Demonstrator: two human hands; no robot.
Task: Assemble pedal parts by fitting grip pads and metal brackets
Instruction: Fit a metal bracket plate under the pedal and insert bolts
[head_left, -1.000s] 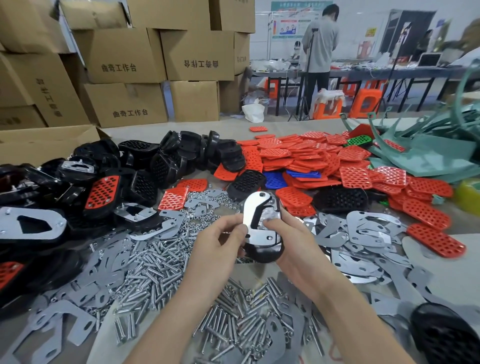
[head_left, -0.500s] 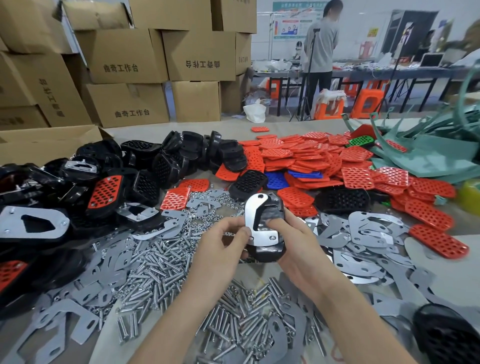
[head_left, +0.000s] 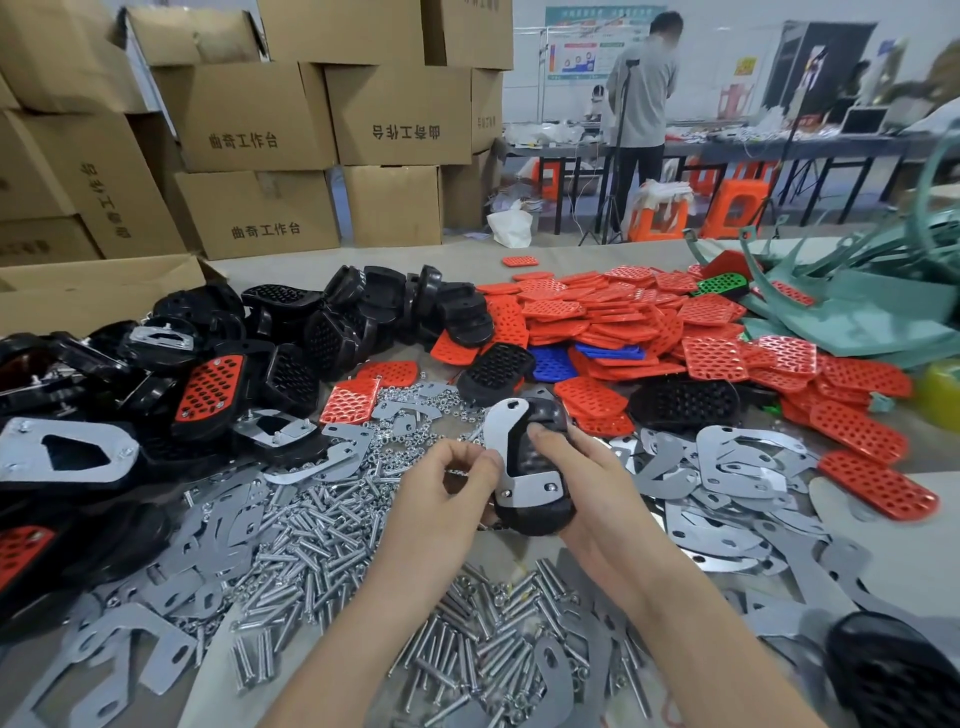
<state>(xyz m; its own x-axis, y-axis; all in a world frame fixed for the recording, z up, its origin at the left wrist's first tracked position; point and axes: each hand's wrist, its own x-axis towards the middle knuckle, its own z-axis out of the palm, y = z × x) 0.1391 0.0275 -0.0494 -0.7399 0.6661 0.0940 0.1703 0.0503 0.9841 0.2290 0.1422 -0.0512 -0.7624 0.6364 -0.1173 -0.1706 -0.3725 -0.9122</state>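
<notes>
Pedal: I have the black pedal (head_left: 540, 512) up off the table, held between both hands in front of me, above the bolts.
Long axis: it runs away from me, near upright in my view. The rounded end is toward me and the narrower end points out at the parts piles, leaning a little left.
Face: the underside is turned up to me.
Metal bracket: the shiny C-shaped metal bracket (head_left: 498, 431) lies along the pedal's left edge. Its foot crosses the near end, where one bolt head shows.
Right hand: my right hand (head_left: 587, 483) wraps the pedal from the right, with the thumb pressed on the middle of the body.
Left hand: my left hand (head_left: 436, 493) is curled, thumb and forefinger pinching at the bracket's left edge. There may be a small nut in there too, but I can't tell from here.
Hands: close together, both on the one piece.
Below: a heap of bolts (head_left: 322, 540), with small nuts (head_left: 405, 441) scattered just beyond my left hand.
Right: loose flat brackets (head_left: 727, 467) lie overlapping on the table (head_left: 893, 551).
Beyond: a pile of red grip pads (head_left: 597, 317), with black pedal bodies (head_left: 363, 312) heaped to its left.
Far back: stacked cardboard boxes (head_left: 260, 114).
</notes>
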